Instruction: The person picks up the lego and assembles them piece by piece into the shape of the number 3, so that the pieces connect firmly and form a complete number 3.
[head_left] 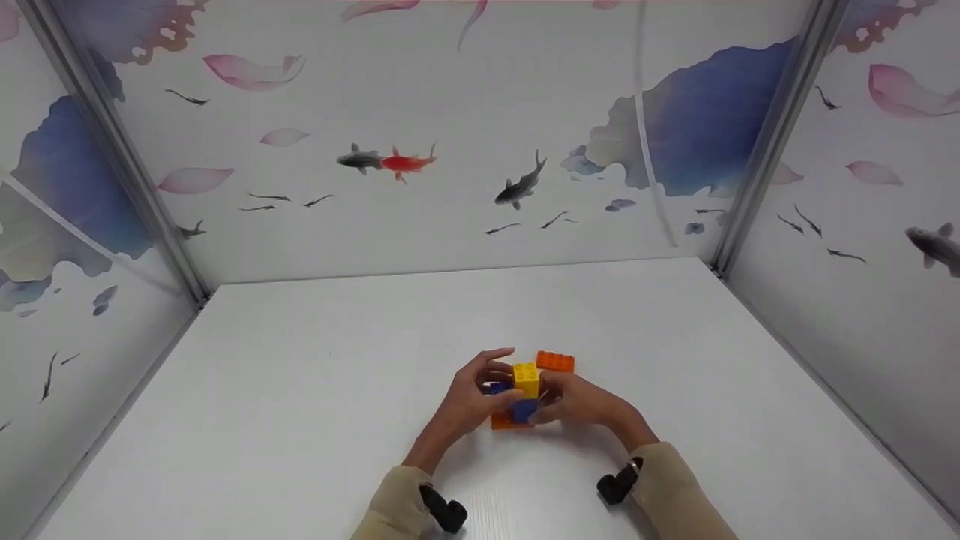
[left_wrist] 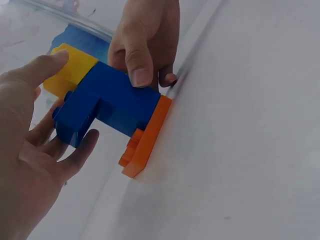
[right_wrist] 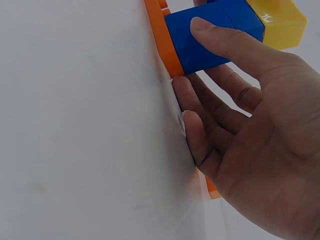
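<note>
Yellow plastic brick (head_left: 526, 380), one, tops two blue plastic bricks (left_wrist: 125, 110) and one flat orange base (left_wrist: 151, 136) on the white table (head_left: 300, 375), left hand (head_left: 474, 391) pinching yellow, right hand (head_left: 586, 399) blue, one studded orange brick (head_left: 555, 361) just beyond.

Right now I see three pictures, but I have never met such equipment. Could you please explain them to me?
There is no machine, only a person's left hand and right hand, both bare. The widest picture comes from a head camera; the other two, from cameras on each wrist. On the white table, an orange brick lies apart. Between the hands is a stack: orange base, blue blocks, yellow block on top. The left thumb rests on the yellow block; the right hand grips the blue part.
</note>
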